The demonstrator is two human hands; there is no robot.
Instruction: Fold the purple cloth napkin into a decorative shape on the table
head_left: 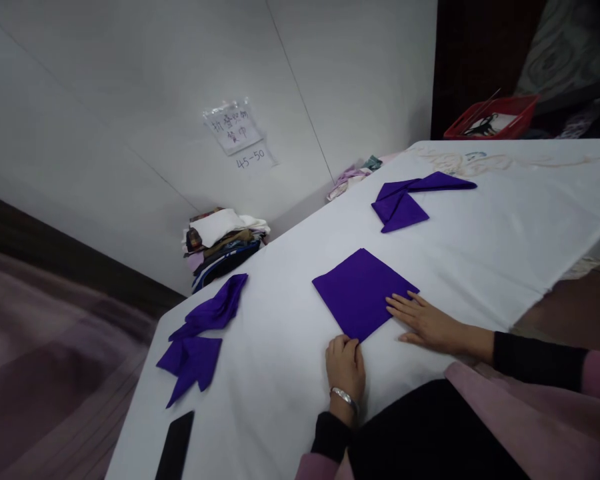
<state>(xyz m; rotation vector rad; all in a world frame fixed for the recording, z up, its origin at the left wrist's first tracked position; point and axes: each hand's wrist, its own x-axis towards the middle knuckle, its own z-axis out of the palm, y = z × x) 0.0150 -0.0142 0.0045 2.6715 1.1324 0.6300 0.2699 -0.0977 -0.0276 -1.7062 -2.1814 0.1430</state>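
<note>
A purple cloth napkin (363,293), folded to a flat square, lies on the white-covered table in front of me, one corner pointing toward my body. My left hand (345,367), with a silver bracelet at the wrist, has its fingers curled and closed at that near corner; thumb and forefinger meet at the cloth's tip. Flat on the napkin's right corner rests my right hand (425,323), its fingers stretched out and slightly apart. Beyond them is a folded purple napkin (405,203) shaped with a long arm. More purple folded napkins (200,353) lie to the left.
A black phone-like slab (175,447) lies at the table's near left. Behind the table edge sits a pile of clothes (225,243) and another bundle of fabric (350,180). A red basket (500,117) stands at the far right. Handwritten paper signs (237,133) hang on the wall.
</note>
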